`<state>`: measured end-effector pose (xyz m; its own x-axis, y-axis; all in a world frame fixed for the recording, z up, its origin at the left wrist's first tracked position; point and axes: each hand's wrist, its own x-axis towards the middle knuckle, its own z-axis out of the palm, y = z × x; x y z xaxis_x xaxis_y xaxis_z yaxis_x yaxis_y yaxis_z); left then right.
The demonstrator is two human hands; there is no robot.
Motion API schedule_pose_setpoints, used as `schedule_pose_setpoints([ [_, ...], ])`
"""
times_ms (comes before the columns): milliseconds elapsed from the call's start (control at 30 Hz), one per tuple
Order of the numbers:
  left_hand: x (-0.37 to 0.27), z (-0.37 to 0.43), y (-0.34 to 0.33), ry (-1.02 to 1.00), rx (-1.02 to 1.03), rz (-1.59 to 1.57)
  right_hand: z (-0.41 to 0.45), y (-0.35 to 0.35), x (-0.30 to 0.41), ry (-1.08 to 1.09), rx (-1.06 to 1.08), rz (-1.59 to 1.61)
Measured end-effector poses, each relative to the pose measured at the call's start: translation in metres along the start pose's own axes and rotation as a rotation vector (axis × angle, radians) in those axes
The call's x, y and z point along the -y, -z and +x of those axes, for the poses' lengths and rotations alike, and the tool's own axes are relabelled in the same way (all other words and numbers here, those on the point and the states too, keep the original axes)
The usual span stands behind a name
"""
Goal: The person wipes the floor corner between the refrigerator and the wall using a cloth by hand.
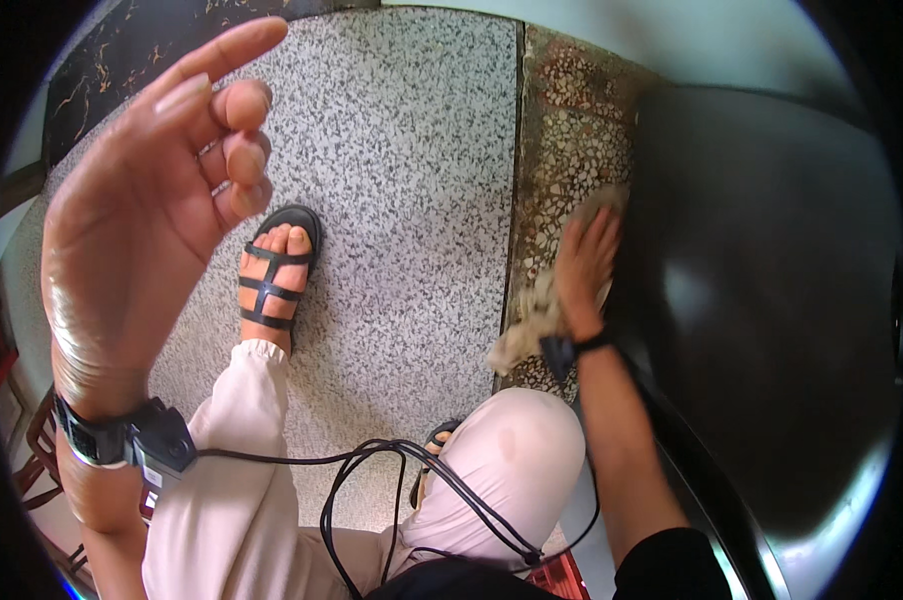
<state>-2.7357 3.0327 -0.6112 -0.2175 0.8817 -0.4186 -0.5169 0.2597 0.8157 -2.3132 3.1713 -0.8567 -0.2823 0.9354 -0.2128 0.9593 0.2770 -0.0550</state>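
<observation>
My left hand (148,187) is raised close to the camera on the left, palm partly turned up. Its index finger reaches out while the other fingers curl loosely, with nothing in them. A black wrist-worn device (133,435) is strapped below it, and a black cable (286,459) runs from that across my lap. On the right, my right hand (588,262) lies palm down on a pale, crumpled cloth (530,319). The cloth shows past the fingertips and trails out beside the wrist. Under it is a brown terrazzo strip (583,142), beside a dark glossy panel (751,300).
Grey speckled flooring (414,187) spreads between my sandalled foot (275,277) and the terrazzo strip. My bent knee (511,450) is near my right forearm. A dark veined border (106,82) is at upper left, brown wooden furniture (43,450) at lower left, and something red (560,577) behind my knee.
</observation>
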Motion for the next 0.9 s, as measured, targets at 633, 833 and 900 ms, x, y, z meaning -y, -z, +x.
schedule_pose_setpoints([
  [633,0.007,-0.002,-0.001,-0.025,0.057,-0.050,0.031,0.002,-0.005,0.473,-0.070,-0.113],
  [833,0.009,-0.014,0.008,-0.016,-0.004,-0.126,-0.091,0.016,0.004,0.500,0.238,0.030],
  [900,0.013,-0.012,0.009,-0.009,0.005,-0.124,-0.073,0.014,0.009,0.480,0.185,-0.042],
])
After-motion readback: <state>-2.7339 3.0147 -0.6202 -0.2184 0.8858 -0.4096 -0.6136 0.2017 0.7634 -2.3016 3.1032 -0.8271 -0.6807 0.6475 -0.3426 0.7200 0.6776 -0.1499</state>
